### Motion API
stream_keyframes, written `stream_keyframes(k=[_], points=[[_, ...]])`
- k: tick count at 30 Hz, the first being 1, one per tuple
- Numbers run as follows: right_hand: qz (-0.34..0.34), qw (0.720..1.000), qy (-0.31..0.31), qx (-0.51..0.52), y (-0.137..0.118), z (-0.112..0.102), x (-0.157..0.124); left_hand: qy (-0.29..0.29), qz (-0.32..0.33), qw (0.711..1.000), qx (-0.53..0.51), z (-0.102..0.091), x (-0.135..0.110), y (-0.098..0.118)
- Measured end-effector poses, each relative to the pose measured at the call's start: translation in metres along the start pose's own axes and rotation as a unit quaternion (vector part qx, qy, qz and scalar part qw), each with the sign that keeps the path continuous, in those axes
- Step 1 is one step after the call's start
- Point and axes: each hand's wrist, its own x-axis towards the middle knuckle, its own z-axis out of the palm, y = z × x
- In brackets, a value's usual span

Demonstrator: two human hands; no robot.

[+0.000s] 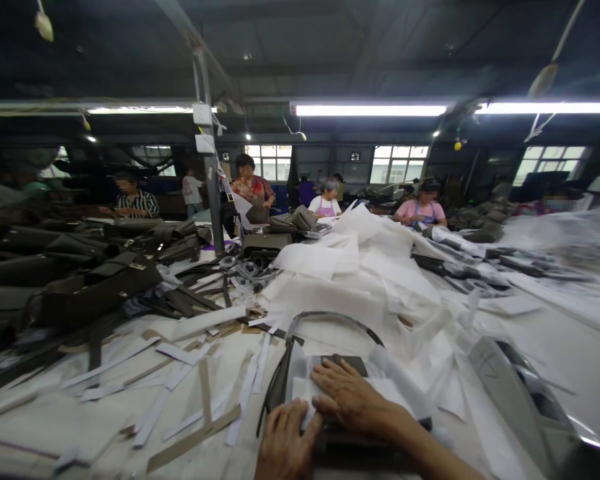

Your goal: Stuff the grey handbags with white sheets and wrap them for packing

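A dark handbag (357, 365) lies in front of me with its wrapped handle (333, 315) arching up at the far side. A thin white sheet (303, 387) covers part of it. My right hand (347, 397) rests flat on the sheet and bag, fingers stretched out. At the near left edge, my left hand (287, 437) has bent fingers and thumb closed on the edge of the white sheet. Both hands nearly touch. My forearm and hands hide the near side of the bag.
Paper and brown strips (205, 393) litter the table on the left. Dark bags (100, 287) are piled behind them. White sheets (350, 267) form a heap ahead. A grey tape dispenser-like device (520, 393) stands right. Several people work across the table, near a metal post (213, 180).
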Motion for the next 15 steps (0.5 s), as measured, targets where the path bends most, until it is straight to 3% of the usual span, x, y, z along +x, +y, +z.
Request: stream_keyframes(k=[5, 9, 11, 15], points=[[0.062, 0.996, 0.053, -0.024, 0.005, 0.005, 0.008, -0.01, 0.03, 0.999, -0.028, 0.003, 0.001, -0.011], [0.011, 0.997, 0.073, 0.011, 0.024, -0.007, 0.01, -0.092, 0.026, 0.99, -0.106, -0.002, -0.002, -0.013], [0.02, 0.995, 0.092, 0.026, 0.038, -0.01, 0.015, -0.121, 0.005, 0.986, -0.119, -0.001, -0.008, -0.01], [0.064, 0.994, 0.093, 0.009, 0.064, 0.01, 0.03, -0.135, 0.005, 0.982, -0.131, 0.007, -0.017, -0.013]])
